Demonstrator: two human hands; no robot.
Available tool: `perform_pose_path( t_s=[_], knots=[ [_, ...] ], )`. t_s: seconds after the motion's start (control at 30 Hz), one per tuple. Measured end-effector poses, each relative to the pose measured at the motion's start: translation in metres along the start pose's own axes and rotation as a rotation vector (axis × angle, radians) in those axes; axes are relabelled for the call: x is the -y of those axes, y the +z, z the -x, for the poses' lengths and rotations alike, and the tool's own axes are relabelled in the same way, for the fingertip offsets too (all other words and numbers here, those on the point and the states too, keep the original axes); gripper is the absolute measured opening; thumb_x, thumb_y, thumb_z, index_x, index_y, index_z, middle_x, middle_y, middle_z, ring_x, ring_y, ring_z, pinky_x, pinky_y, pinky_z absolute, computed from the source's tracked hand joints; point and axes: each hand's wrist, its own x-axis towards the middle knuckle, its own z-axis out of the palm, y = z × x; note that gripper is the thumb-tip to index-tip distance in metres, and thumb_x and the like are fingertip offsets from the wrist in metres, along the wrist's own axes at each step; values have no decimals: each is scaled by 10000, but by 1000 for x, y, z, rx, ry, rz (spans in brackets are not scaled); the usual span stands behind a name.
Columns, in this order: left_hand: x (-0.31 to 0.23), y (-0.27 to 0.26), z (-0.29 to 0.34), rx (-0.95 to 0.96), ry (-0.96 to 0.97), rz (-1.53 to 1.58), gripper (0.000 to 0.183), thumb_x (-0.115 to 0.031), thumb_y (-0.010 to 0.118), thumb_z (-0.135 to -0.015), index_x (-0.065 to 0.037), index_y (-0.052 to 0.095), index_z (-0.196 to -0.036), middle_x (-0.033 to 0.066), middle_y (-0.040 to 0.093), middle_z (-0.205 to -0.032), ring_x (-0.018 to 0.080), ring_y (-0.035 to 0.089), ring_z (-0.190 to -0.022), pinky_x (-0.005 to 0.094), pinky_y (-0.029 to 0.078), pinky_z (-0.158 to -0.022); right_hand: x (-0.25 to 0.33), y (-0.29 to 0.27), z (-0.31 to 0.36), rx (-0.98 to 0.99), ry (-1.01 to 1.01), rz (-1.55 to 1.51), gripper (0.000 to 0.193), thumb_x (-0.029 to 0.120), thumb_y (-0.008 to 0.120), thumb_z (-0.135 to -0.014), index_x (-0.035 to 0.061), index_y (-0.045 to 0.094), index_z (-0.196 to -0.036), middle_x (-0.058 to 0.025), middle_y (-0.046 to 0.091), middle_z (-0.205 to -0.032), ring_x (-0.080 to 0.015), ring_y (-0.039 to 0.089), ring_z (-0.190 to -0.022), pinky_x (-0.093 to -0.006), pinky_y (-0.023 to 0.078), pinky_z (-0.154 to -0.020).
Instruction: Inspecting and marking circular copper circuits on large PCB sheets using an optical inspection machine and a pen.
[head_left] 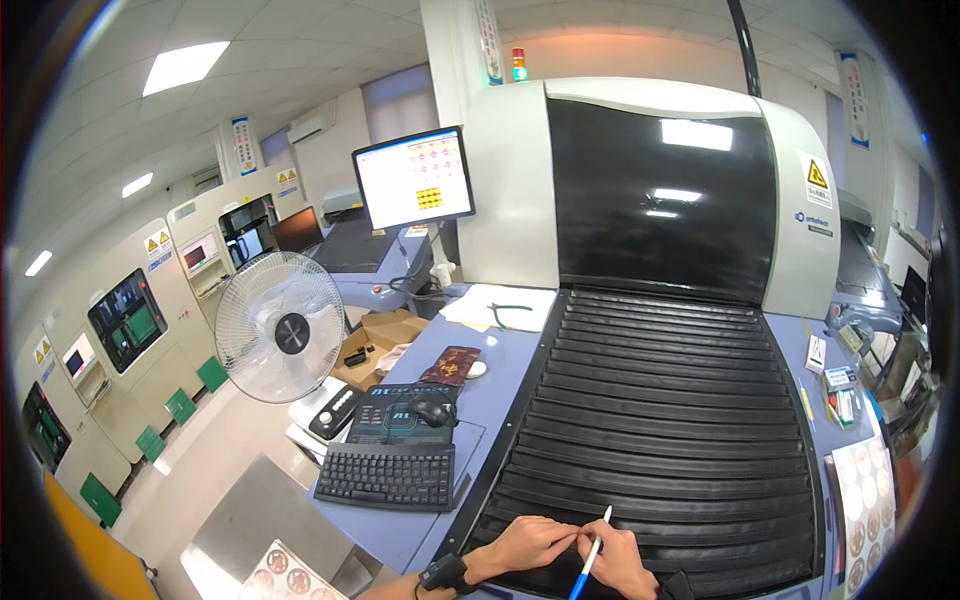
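Observation:
My right hand [617,566] is closed around a white pen [596,550] with a blue lower end, which slants up between the fingers. Beside it, my left hand [527,544] is closed too, its fingertips meeting those of the right. Whatever may be pinched between the fingertips is too small to make out. Both hands are over the near end of a black ribbed machine bed [660,420]. A dark band with a small black device [443,573] wraps my left wrist.
Left of the bed are a keyboard [385,476], a mouse [431,411], a monitor [415,180] and a standing fan [290,330]. Green-handled pliers [512,308] lie on white paper. Sheets with round copper-coloured patterns [862,505] sit at the right edge; another sheet [285,575] is at lower left.

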Motion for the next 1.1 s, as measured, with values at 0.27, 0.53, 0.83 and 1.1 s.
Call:
perform_pose_path(
  t_s=[0.27,0.53,0.83,1.1],
  knots=[
    [2,1,1,6,37,-13,142,-110,684,-863,-25,707,-974,105,705,-797,278,671,-680,348,528,-620,11,-9,7,47,47,-3,115,152,610,-907,60,638,-970,-228,619,-702,-408,645,-662,-446,485,-559],
    [0,0,0,28,18,-6,151,-120,671,-875,-21,705,-985,108,705,-800,285,674,-686,355,530,-624,10,-7,5,7,10,-25,106,136,610,-909,50,640,-964,-228,625,-713,-405,650,-664,-432,489,-551],
    [0,3,2,7,5,2,145,-141,656,-881,-32,703,-964,110,701,-798,290,674,-699,367,533,-640,13,-9,4,28,10,-27,94,124,614,-906,47,635,-955,-224,629,-728,-401,649,-670,-420,487,-552],
    [-2,2,4,21,-18,22,153,-161,634,-896,-42,699,-965,104,701,-808,300,669,-709,374,525,-649,16,-9,7,21,37,-23,94,126,624,-897,53,639,-956,-224,623,-708,-409,653,-676,-429,493,-562]
  ],
)
